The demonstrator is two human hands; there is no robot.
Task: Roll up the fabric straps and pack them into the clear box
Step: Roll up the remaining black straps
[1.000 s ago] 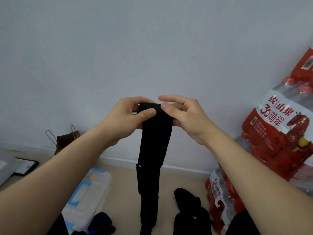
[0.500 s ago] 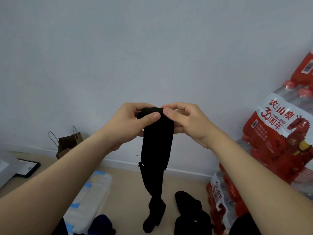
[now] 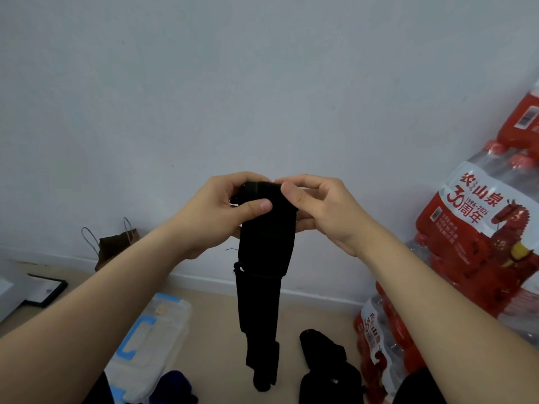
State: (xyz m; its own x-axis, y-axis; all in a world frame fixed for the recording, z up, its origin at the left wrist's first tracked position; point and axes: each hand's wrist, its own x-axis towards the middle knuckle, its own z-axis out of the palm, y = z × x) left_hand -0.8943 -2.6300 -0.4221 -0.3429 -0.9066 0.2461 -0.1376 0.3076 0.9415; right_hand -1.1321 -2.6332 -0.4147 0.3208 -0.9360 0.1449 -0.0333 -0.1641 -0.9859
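Note:
A long black fabric strap (image 3: 264, 258) hangs in front of me, its top end wound into a small roll held up at chest height. My left hand (image 3: 217, 212) grips the roll from the left, thumb pressed on its front. My right hand (image 3: 323, 208) pinches the roll from the right with thumb and fingers. The free tail dangles down toward the floor. The clear box (image 3: 151, 342) with a blue-handled lid lies on the floor at lower left. More black straps (image 3: 326, 363) lie in a heap on the floor at lower right.
Shrink-wrapped packs of red-labelled water bottles (image 3: 478, 237) are stacked against the wall on the right. A brown paper bag (image 3: 112, 246) stands by the wall at left, a black-framed flat item (image 3: 43, 290) beside it. A dark blue cloth (image 3: 172, 386) lies near the box.
The roll at the top has been turned further and the hanging tail has risen off the floor, now shorter and straighter. Both hands sit slightly lower in view.

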